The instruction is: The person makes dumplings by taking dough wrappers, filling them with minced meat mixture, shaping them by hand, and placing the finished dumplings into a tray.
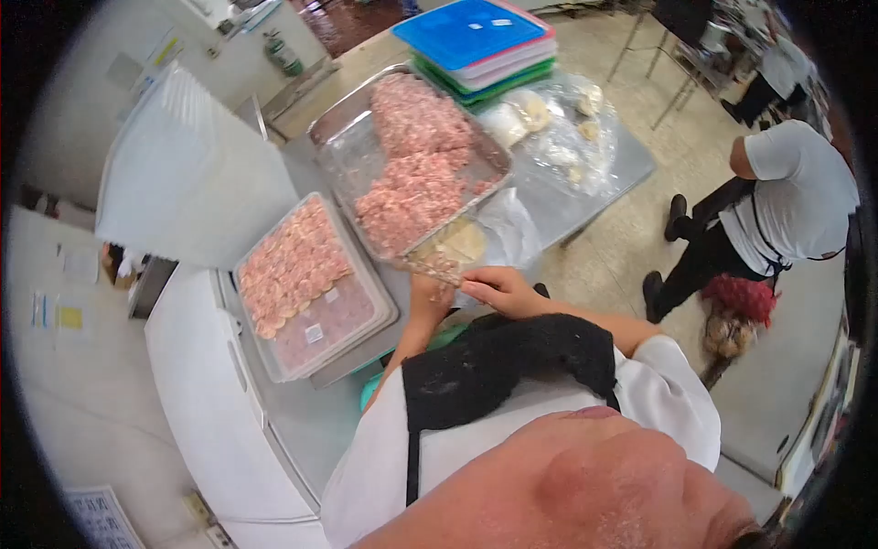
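Note:
Close in front of my apron, my left hand (432, 297) is held up with some pinkish filling on it; its fingers are mostly hidden. My right hand (501, 289) touches it from the right, fingers bent around something too small to make out. Beyond them a metal tray (350, 174) holds a large heap of ground meat (422, 123). Pale round wrappers (462, 240) lie by the tray's near corner. Left of it, a stack of plastic trays (366, 320) carries rows of meat-topped pieces (294, 265) on its upper part.
Lidded containers with a blue top (471, 32) stand behind the metal tray, beside plastic bags of dough (576, 133). Tall white trays (183, 174) stand at the left. A person (786, 197) stands right, near a red net bag (739, 300); another person is farther back.

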Motion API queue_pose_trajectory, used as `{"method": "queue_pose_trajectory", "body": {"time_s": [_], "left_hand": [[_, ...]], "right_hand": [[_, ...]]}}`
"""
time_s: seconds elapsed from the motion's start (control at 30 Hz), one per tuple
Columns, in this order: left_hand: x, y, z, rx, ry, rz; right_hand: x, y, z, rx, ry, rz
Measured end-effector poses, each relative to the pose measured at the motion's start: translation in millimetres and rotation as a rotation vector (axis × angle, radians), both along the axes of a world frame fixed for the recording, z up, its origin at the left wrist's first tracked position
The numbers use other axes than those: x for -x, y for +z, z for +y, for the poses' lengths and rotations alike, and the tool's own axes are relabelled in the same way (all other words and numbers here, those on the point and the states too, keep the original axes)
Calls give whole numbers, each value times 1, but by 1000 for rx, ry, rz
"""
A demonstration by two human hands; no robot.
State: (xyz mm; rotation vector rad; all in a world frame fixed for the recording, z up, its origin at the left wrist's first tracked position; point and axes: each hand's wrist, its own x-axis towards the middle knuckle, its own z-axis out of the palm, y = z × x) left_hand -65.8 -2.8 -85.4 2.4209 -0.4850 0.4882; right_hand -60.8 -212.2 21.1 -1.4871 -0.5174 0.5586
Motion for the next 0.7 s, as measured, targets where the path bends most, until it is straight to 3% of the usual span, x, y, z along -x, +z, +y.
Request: {"method": "queue_pose_trajectory", "body": {"time_s": [0.17, 0.4, 0.63, 0.7], "left_hand": [[21, 1, -2, 27, 118, 50], [13, -10, 0, 77, 217, 34], [-2, -5, -26, 295, 625, 171], [-10, -6, -36, 211, 682, 75]], "right_hand": [[11, -10, 2, -4, -49, 126], [-22, 4, 1, -53, 118, 114], [-81, 13, -52, -11, 147, 43], [-100, 17, -71, 4, 154, 81]]}}
